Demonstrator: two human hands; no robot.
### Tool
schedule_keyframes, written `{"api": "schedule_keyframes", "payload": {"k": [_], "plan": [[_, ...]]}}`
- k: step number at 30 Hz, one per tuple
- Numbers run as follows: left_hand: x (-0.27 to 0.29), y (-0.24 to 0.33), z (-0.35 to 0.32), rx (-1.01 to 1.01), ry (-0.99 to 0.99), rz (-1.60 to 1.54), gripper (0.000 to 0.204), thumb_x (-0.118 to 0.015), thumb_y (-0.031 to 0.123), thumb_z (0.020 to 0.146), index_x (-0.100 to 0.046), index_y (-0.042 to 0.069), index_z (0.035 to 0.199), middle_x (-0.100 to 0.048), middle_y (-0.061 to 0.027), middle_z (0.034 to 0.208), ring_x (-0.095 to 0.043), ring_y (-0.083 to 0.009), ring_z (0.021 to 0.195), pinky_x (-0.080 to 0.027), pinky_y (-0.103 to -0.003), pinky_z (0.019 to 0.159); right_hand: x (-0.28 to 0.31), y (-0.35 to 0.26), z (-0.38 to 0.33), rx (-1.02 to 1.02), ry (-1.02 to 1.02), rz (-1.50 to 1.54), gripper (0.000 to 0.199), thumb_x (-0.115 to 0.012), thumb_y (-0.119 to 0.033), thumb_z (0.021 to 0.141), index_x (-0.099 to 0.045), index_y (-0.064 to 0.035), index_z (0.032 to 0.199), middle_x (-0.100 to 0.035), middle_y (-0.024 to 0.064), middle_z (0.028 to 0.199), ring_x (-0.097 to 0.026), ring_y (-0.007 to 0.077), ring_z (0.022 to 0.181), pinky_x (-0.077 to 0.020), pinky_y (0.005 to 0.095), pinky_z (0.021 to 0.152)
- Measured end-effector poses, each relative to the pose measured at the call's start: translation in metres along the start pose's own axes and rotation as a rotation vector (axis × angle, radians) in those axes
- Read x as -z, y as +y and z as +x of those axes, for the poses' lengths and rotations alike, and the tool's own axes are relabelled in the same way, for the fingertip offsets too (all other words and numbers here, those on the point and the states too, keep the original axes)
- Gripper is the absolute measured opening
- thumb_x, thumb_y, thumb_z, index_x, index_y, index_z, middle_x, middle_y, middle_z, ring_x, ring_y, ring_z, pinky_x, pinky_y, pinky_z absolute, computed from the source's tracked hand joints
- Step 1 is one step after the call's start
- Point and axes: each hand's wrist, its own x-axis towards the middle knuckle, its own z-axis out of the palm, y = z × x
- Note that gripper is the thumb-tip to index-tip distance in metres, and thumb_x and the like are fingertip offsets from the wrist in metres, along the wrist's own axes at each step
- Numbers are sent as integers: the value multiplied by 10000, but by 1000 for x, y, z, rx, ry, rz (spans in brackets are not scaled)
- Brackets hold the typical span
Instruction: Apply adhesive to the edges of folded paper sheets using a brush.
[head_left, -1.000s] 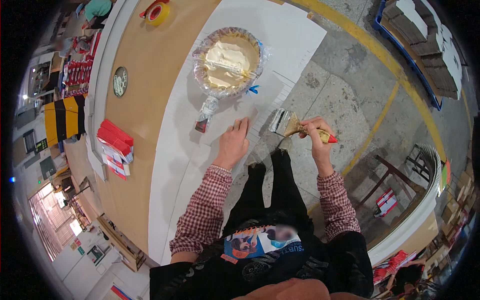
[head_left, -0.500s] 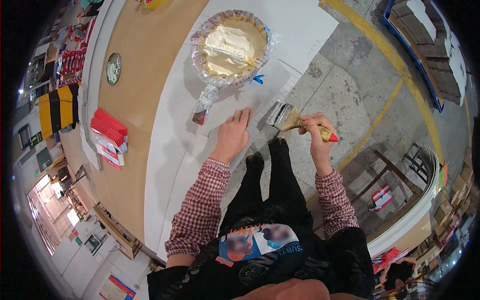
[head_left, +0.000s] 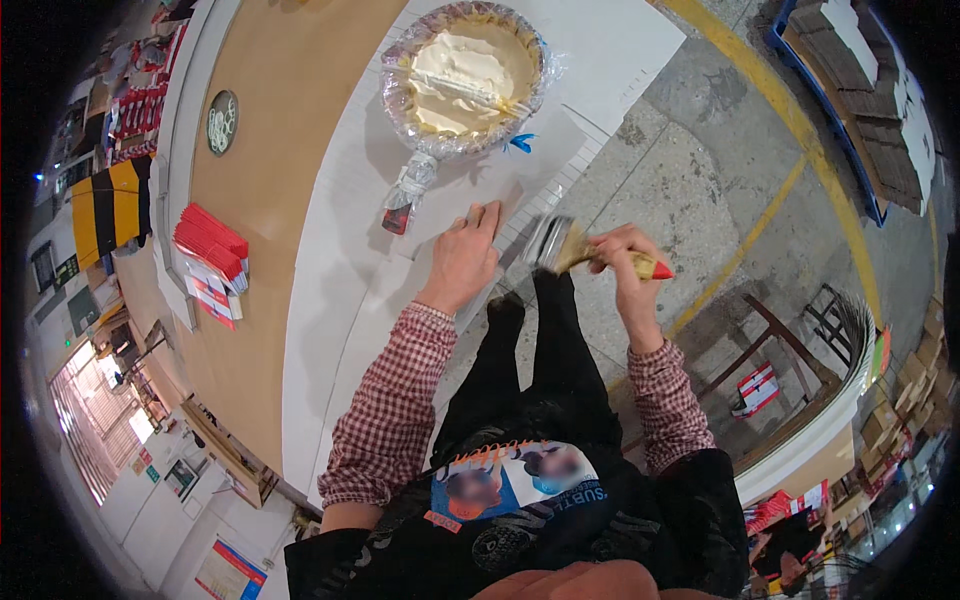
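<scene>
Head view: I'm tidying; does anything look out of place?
A red-and-white packet seems to lie on the floor at right, apart from the similar stack on the table, so it looks stray. No spill shows by the frying pan.

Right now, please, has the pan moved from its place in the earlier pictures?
No, the pan keeps its place on the white paper; the whole view has shifted.

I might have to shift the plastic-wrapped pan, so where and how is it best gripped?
Probably by its handle, coming from the person's side with the left hand, the nearer one. The handle juts toward the person and slightly left, and looks narrow enough to close fingers around. The pan's wide rim seems a poorer hold: crinkled wrap covers it, with pale paste inside.
</scene>
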Motion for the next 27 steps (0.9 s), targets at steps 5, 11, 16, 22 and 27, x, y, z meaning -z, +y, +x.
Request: {"api": "schedule_keyframes", "payload": {"k": [5, 11, 16, 22, 27], "plan": [[0, 2, 3, 11, -28, -14, 520, -580, 52, 715, -428, 33, 1212, -547, -163, 1069, -592, -345, 890, -511, -440, 743, 3, 0, 14, 203, 178, -35, 149, -547, -34, 879, -608, 41, 766, -621, 106, 810, -589, 116, 593, -493, 236, 527], [-3, 2, -1, 22, 4, -10, 533, -581, 50, 716, -426, 37, 1226, -547, -176, 1063, -585, -349, 902, -507, -434, 752, 4, -9, 12, 136, 118, -72, 156, -556, -52, 884, -617, 50, 783, -618, 95, 774, -590, 119, 583, -497, 242, 545], [-1, 0, -1, 22, -24, -16, 616, -536, 66, 705, -397, 22, 1304, -532, -269, 1233, -596, -386, 970, -511, -442, 779, 9, -10, 25, 159, 148, -92, 140, -548, -33, 885, -631, 45, 804, -611, 92, 796, -591, 119, 582, -495, 239, 553], [-3, -2, 1, 7, 4, -32, 612, -527, 59, 702, -407, 15, 1300, -524, -274, 1239, -599, -389, 966, -509, -441, 786, 16, -18, 34, 194, 143, 15, 139, -525, -13, 882, -619, 38, 793, -618, 97, 812, -603, 121, 600, -499, 238, 553], [-3, -3, -1, 30, -5, -45, 620, -526, 46, 691, -407, 14, 1300, -533, -276, 1224, -600, -387, 976, -514, -430, 787, 20, -20, 34, 82, 45, -49, 139, -532, -17, 878, -594, 34, 764, -631, 116, 828, -596, 120, 593, -500, 241, 544]]}}
